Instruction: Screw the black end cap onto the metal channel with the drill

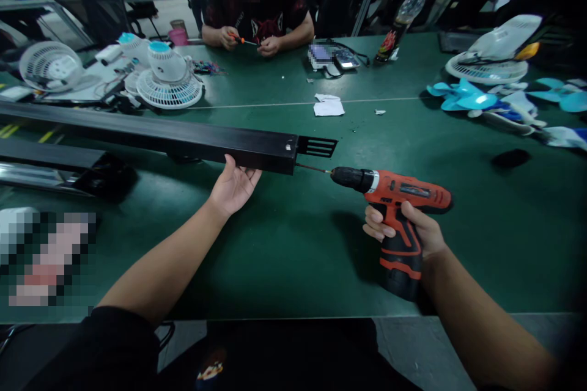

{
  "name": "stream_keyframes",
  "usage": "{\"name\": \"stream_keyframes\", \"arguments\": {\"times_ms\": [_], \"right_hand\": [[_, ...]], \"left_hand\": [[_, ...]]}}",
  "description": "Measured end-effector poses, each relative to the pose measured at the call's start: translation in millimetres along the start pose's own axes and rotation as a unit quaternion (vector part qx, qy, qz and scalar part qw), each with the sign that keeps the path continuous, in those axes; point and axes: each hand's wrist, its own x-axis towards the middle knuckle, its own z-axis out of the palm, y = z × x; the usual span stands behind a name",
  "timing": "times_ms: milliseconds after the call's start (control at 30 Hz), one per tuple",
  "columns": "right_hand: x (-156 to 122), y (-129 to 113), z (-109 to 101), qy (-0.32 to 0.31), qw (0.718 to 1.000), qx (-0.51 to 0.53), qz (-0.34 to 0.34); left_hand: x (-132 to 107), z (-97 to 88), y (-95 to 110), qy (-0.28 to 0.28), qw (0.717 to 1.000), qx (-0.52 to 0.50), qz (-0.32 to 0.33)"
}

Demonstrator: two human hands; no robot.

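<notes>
"How are your hands set?"

"My left hand [235, 188] grips the bar [220, 143] near its right end, thumb on the near side, fingers beneath. My right hand [426, 232] is wrapped round the drill [398, 192]. The bar runs in from the left, over the table [284, 250]."

"Which step?"

"Drilling or driving, I judge: the bit [314, 168] reaches the bar's right end. Next calls for straight aim and a steady bar."

"Any writing?"

"The far shirt [257, 15] has lettering, too small to read; the bottle [392, 36] label's blurred."
</notes>
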Motion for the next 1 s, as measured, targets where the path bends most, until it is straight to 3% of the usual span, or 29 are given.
{"name": "stream_keyframes", "arguments": {"times_ms": [1000], "right_hand": [[-2.8, -1.2, 2.9, 0.0, 1.0, -0.023, -0.005]], "left_hand": [[0.8, -4.5, 1.1, 0.001, 1.0, 0.008, 0.004]]}}
